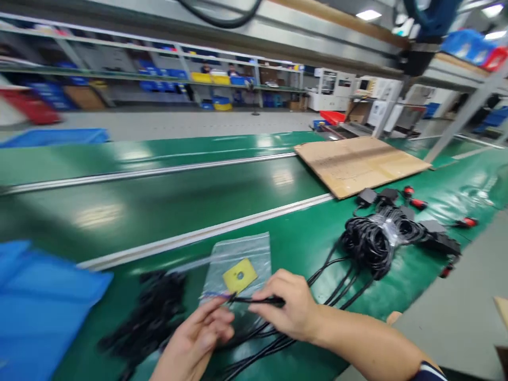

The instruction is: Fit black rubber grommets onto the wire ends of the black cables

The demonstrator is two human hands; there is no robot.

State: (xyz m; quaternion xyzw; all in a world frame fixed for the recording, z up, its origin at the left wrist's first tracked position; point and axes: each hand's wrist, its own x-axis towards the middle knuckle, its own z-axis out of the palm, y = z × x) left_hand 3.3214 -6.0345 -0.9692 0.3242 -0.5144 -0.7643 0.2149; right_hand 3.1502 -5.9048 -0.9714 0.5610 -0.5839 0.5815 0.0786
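Between my two hands runs a thin black cable (pixel 246 300), level above the green bench. My right hand (pixel 291 307) pinches it between thumb and fingers. My left hand (pixel 204 330) has its fingertips closed at the cable's left end, where thin wire ends show. Just behind them lies a clear plastic bag (pixel 242 248) with a yellow square piece (pixel 240 275) with a round hole. Left of my left hand is a blurred pile of small black parts (pixel 153 312). Several black cables run under my right hand to a tied cable bundle (pixel 369 241) at the right.
A blue bin (pixel 43 307) stands at the near left. Across the bench's right side lies a cardboard sheet (pixel 359 161). Red-tipped connectors (pixel 418 203) lie beyond the cable bundle. A metal rail (pixel 206 231) crosses the bench, and a shelf beam (pixel 278 26) hangs overhead.
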